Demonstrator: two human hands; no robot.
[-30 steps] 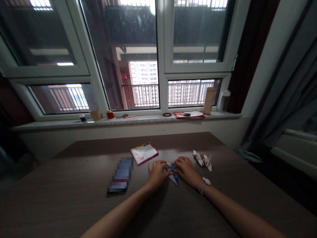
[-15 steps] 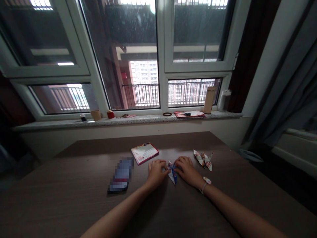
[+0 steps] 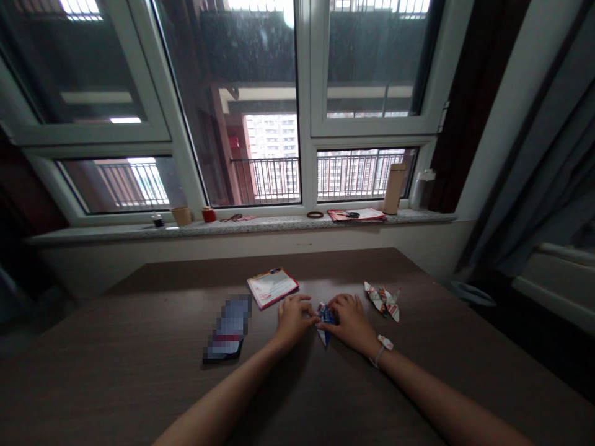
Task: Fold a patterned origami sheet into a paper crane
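A small folded piece of paper (image 3: 325,317), blue and white with a pointed lower end, lies on the brown table between my hands. My left hand (image 3: 295,321) grips its left side with thumb and fingers. From the other side, my right hand (image 3: 349,317) has its thumb across the paper and its fingers closed at the upper right edge. Part of the paper is hidden under the fingertips. To the right of my right hand rests a folded paper figure (image 3: 383,301) with printed, pointed flaps.
A stack of printed paper sheets (image 3: 272,287) lies beyond my left hand, and a phone (image 3: 229,328) with a blurred screen lies left of it. On the windowsill (image 3: 279,222) stand a paper cup (image 3: 181,215), a tan bottle (image 3: 394,189) and scissors (image 3: 353,214) on papers.
My right thumb has moved left and down across the folded paper, covering more of it. The paper's lower tip has shifted slightly left. My left hand is nearly unchanged.
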